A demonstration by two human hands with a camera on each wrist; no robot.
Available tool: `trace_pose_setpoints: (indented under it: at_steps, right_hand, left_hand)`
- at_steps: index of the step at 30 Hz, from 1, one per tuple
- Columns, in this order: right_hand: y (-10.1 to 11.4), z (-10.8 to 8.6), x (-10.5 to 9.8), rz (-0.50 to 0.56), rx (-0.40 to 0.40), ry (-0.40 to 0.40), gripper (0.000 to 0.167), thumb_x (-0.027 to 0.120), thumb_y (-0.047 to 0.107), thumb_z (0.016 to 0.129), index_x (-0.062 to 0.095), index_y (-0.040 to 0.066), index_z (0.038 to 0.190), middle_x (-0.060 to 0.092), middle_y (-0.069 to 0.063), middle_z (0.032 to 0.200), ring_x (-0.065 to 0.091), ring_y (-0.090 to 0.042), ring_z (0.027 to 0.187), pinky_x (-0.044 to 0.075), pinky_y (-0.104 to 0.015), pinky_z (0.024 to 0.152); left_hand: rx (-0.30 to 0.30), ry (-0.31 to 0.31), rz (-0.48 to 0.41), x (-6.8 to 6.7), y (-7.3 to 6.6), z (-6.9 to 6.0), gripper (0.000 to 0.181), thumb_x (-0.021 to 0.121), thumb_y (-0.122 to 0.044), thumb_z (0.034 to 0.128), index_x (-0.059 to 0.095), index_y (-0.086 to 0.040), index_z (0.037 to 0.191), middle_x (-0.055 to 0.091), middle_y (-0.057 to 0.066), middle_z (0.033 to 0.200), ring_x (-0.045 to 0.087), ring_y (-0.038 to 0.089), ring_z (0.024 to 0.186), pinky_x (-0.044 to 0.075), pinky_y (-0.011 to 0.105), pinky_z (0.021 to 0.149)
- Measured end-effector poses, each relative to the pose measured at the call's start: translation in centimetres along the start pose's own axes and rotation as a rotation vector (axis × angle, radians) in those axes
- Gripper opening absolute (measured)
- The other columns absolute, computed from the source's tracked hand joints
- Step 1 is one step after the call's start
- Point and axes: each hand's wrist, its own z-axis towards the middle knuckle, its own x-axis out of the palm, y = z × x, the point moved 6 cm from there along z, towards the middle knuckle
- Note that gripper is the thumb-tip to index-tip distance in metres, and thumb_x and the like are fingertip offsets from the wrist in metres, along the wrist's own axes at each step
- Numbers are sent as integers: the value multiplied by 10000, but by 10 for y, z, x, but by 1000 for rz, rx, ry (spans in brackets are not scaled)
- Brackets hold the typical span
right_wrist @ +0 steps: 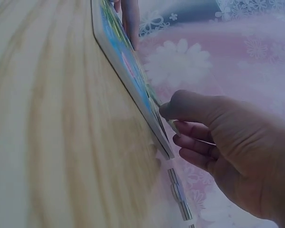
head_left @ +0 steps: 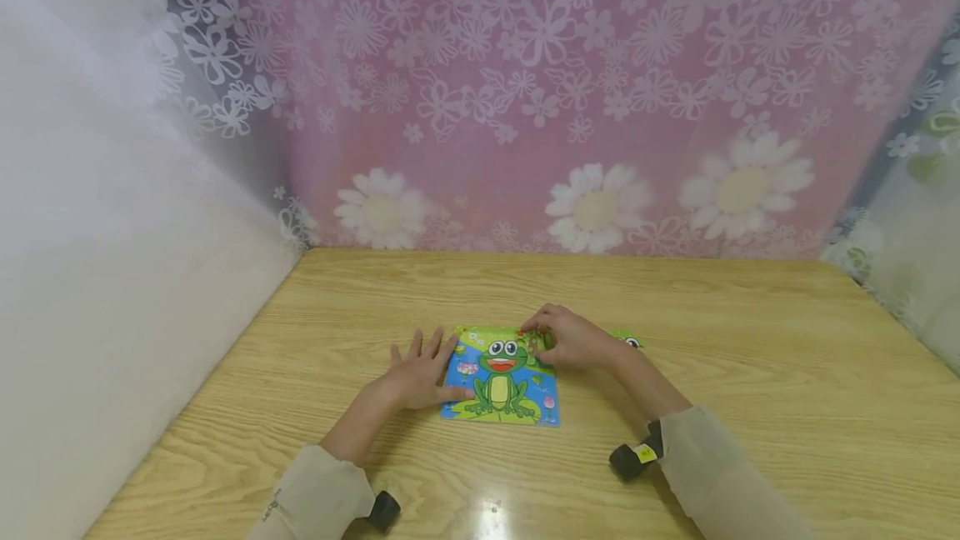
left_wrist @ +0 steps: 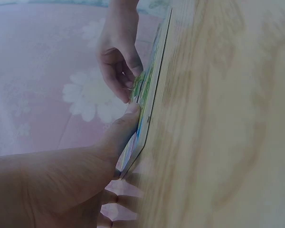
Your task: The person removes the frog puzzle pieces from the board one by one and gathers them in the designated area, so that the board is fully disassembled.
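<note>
A square frog jigsaw puzzle lies flat on the table, its picture a green frog against blue. My left hand rests at its left side with fingers spread; the thumb lies on the picture in the left wrist view. At the upper right corner, my right hand pinches a thin puzzle piece between thumb and fingers. That piece is tilted against the board, and the fingers partly cover it. Whether it sits in its slot I cannot tell.
Beyond the right wrist lies another puzzle piece with green and an eye on it, partly hidden by the arm. Thin loose pieces show past the board's corner. A flowered pink curtain hangs behind the wooden table.
</note>
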Motion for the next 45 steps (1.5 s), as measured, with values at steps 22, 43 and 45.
trace_pose_setpoints:
  at_steps: [22,43,45]
  right_hand:
    - [-29,-56,-46,53,-4,-97,352,670,63,824,609,51,1170,557,-53,1121,526,-228,967,445,-413,764]
    - [-77,-122,-80,22,82,-189,384,688,59,817,581,1,1181,546,-141,1157,508,-320,1002,442,-466,770]
    - [-81,-125,-80,19,89,-191,380,689,65,820,583,4,1179,543,-144,1158,507,-318,1005,441,-464,770]
  left_hand:
    - [-6,3,-4,1,1,1,920,521,-621,827,149,-94,1483,60,182,1506,-15,439,1331,8,692,944]
    - [-3,4,-4,3,4,4,938,503,-650,816,127,-113,1487,39,170,1510,-41,427,1333,-16,690,942]
    - [2,2,-14,2,3,3,937,513,-641,817,134,-106,1486,44,176,1508,-37,434,1331,-17,694,938]
